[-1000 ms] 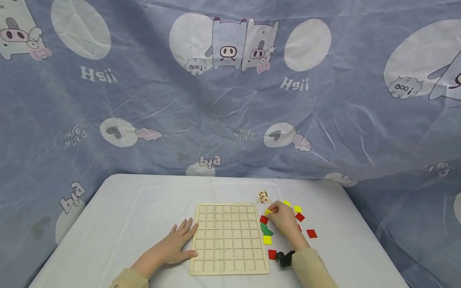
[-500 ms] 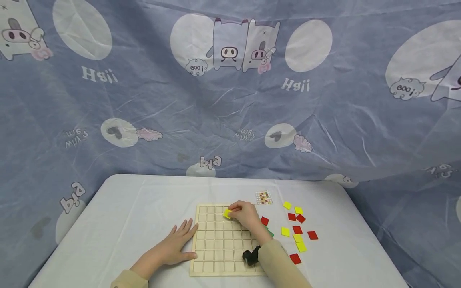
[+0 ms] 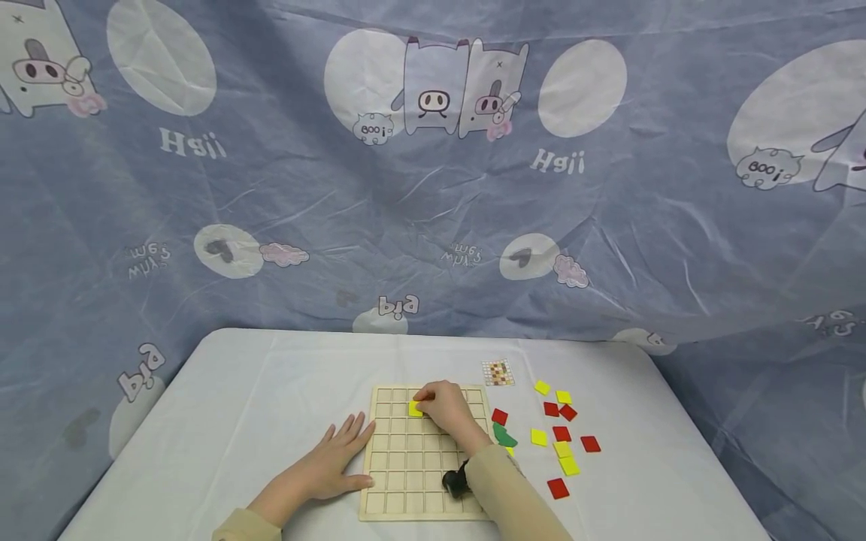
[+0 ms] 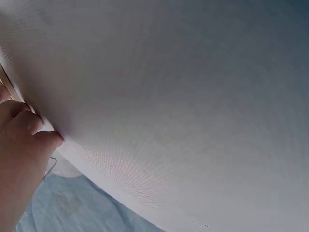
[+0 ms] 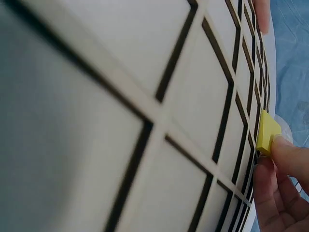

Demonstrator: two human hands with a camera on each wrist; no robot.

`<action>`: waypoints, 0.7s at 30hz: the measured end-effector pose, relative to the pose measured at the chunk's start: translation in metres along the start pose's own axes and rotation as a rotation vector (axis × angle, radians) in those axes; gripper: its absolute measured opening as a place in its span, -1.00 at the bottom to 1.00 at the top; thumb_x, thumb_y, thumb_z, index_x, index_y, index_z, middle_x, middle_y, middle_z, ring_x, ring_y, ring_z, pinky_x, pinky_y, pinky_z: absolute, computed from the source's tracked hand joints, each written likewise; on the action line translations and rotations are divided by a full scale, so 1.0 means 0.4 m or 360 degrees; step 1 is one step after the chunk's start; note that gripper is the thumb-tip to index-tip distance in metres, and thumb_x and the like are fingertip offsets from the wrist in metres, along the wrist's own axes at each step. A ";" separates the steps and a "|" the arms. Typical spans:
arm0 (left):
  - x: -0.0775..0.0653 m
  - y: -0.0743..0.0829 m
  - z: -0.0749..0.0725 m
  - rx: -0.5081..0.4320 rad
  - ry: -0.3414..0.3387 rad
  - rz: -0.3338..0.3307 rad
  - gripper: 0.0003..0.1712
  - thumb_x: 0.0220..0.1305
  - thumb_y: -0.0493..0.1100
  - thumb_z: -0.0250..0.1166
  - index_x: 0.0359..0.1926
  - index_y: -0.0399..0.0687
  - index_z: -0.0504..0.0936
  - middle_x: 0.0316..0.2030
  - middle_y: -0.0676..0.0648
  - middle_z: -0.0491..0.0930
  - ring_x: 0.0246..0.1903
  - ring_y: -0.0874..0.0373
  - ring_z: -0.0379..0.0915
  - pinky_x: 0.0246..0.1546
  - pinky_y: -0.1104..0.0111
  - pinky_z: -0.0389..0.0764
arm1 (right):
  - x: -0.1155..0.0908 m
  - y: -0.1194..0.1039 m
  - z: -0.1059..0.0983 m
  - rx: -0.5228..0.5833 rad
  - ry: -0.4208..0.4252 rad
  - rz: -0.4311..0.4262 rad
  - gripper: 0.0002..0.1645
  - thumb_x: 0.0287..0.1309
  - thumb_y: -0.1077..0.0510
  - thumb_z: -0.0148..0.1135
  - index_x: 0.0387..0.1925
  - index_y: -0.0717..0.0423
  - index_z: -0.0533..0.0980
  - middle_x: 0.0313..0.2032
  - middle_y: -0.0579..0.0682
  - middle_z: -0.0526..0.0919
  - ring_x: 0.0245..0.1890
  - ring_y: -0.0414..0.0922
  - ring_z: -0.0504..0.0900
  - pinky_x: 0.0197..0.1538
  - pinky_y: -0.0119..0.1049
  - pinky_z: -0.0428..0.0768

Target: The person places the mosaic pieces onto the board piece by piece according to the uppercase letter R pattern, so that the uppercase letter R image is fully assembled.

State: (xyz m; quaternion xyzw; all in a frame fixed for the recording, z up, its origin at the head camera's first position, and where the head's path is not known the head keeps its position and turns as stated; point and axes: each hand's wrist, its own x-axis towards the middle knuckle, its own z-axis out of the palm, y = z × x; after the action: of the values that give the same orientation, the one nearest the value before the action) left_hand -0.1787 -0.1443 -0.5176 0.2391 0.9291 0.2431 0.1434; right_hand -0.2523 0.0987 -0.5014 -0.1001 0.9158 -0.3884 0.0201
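Observation:
My right hand [image 3: 443, 406] pinches a yellow square tile [image 3: 415, 409] between thumb and fingertips, over the second row of a wooden grid board [image 3: 395, 481]. In the right wrist view the tile [image 5: 268, 133] sits tilted close to the grid's dividers, with the thumb on its near face. My left hand [image 3: 331, 462] lies with fingers spread at the board's left edge, fingertips and thumb on the rim. The left wrist view shows part of that hand [image 4: 24, 140] against the white table. Part of the board's right side is hidden under the right forearm.
Right of the board lie several red tiles [image 3: 591, 444] and yellow tiles [image 3: 538, 437], with green pieces [image 3: 502, 436] by its edge. A small printed pattern card [image 3: 498, 373] lies behind its top right corner. A black wrist camera [image 3: 456, 483] hangs under the right sleeve.
My right hand has carried the yellow tile leftward from the pile at the right to the board's upper rows. The left hand has stayed at the board's left edge.

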 end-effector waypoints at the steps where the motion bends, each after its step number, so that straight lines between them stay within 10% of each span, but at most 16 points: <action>1: 0.000 -0.001 0.001 0.0001 0.0001 0.0001 0.10 0.17 0.35 0.26 0.53 -0.13 0.08 0.53 -0.31 -0.09 0.53 -0.28 -0.23 0.45 -0.27 -0.16 | 0.000 -0.001 0.002 -0.0009 0.0006 0.0001 -0.93 0.10 0.29 0.40 -0.33 0.14 0.72 -0.32 0.01 0.73 -0.35 -0.13 0.62 -0.28 -0.30 0.60; 21: 0.004 -0.009 0.004 0.0043 0.0029 0.0005 0.10 0.16 0.37 0.25 0.53 -0.09 0.08 0.54 -0.29 -0.08 0.53 -0.25 -0.21 0.46 -0.24 -0.13 | -0.029 0.019 -0.057 0.0033 -0.0006 0.0037 -0.79 0.21 0.19 0.34 -0.14 0.17 0.69 -0.24 0.01 0.67 -0.28 -0.12 0.62 -0.23 -0.28 0.62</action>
State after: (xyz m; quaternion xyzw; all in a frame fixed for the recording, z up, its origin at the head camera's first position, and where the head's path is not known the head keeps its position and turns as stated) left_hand -0.1808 -0.1457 -0.5212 0.2402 0.9332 0.2330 0.1312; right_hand -0.2448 0.1221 -0.4915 -0.0901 0.9128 -0.3975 0.0274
